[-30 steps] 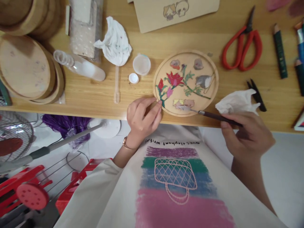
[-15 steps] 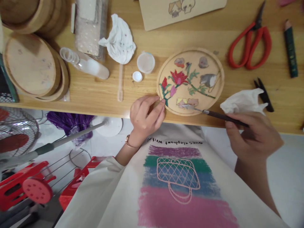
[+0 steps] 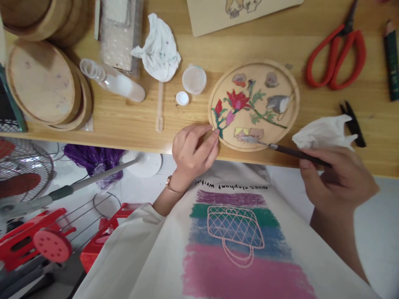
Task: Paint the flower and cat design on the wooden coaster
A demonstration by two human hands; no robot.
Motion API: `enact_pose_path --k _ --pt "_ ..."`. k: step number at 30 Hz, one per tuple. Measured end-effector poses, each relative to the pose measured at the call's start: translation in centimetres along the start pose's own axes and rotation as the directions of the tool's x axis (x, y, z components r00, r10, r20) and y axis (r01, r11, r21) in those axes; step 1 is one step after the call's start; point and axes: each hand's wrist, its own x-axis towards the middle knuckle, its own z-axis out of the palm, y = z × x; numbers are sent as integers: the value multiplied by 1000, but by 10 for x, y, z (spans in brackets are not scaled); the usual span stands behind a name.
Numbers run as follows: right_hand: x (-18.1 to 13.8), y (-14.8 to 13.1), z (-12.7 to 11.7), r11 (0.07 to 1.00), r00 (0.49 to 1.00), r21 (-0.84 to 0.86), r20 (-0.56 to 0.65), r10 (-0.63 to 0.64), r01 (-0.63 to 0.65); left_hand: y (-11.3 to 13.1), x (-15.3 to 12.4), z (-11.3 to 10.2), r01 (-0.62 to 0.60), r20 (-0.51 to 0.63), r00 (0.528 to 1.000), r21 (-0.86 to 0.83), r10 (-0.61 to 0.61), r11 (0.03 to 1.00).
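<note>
My right hand (image 3: 338, 176) is closed around the dark handle of a small palette knife (image 3: 299, 153). The knife's thin metal blade lies over the yellow-and-pink animal piece near the front rim of a round wooden tray (image 3: 295, 93). Curled fingers of my left hand (image 3: 196, 147) grip the tray's left front rim, their tips by the dark green stem of a red flower piece (image 3: 238, 99). Several other small animal pieces lie on the tray. Crumpled white tissue (image 3: 324, 132) sits just behind my right hand; whether the hand touches it is hidden.
Red-handled scissors (image 3: 335, 58), black tweezers (image 3: 353, 124) and a dark green pencil (image 3: 391, 62) lie at right. Left of the tray are a small cup (image 3: 194, 79), a white cap (image 3: 182, 98), a dropper (image 3: 160, 108), a bottle (image 3: 115, 82) and stacked wooden trays (image 3: 43, 83).
The whole view has shifted slightly, so the table things appear a little farther right. Both hands keep their hold, and the knife blade stays over the same animal piece.
</note>
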Motion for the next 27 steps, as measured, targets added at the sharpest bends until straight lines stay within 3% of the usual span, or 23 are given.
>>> enact_pose_path --k 27 --pt "0 -1 0 999 999 6 -23 42 -42 1 1 0 -10 -2 1000 6 10 1000"
